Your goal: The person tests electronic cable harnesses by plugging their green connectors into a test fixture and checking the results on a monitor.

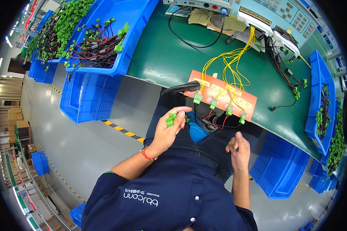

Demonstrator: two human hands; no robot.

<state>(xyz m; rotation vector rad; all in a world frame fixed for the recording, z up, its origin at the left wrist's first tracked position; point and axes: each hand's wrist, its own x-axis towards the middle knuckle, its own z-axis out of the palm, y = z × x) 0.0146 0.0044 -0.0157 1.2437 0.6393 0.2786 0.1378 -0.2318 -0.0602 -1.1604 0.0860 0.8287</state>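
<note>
Two bare hands are in view. The left hand [167, 131] is bent inward with its fingers curled, gripping at least one green connector [170, 120] between them; whether the green bit by its fingertips is a second one cannot be told. The right hand [240, 152] is loosely curled, thumb near the fingers, and whether it holds anything cannot be told.

One orange board [219, 94] lies at the near edge of the table [154, 57], just beyond both hands, right of the left hand and reaching across to the far side of the right one. Four green plugs [213, 104] stand in a row along its near edge, the leftmost close to the left hand, the rightmost beyond the right hand. Red and black leads [208, 122] hang from them in the space between the hands; their number is unclear.

Several yellow wires [235, 57], too tangled to count, run from the board to the far right, where one pale blue instrument [289, 17] stands. One blue tray [121, 65] on the left holds many dark cables [100, 48] with green ends; one blue bin [318, 111] stands at right.
</note>
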